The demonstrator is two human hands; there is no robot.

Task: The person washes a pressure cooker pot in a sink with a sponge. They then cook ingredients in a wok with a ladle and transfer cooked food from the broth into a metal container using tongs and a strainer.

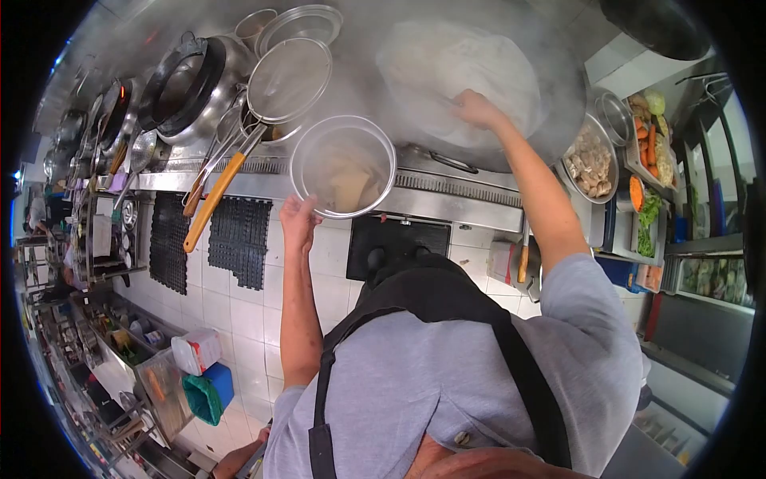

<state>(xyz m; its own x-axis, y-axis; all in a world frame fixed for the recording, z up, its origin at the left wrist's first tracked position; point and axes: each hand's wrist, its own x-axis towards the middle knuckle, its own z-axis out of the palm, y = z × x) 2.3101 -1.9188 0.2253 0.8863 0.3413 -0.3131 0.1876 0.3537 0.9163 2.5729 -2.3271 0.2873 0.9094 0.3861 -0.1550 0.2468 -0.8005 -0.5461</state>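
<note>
My left hand (pixel 299 219) grips the near rim of a round metal bowl (pixel 343 168) with pale, flat pieces at its bottom. To the right, my right hand (pixel 476 109) is closed over a large steaming pan (pixel 550 120) filled with whitish, foamy liquid. A thin tool seems to extend from its fingers toward the liquid, but steam blurs it. A round strainer (pixel 289 80) with a wooden handle lies just beyond the bowl, to its left.
Large metal pots (pixel 227 80) stand at the left of the stove. On the right are a bowl of meat pieces (pixel 590 164) and a tray with carrots (pixel 652 148). A metal counter edge (pixel 455 206) runs before me. Part of another person's arm (pixel 243 457) shows at the bottom.
</note>
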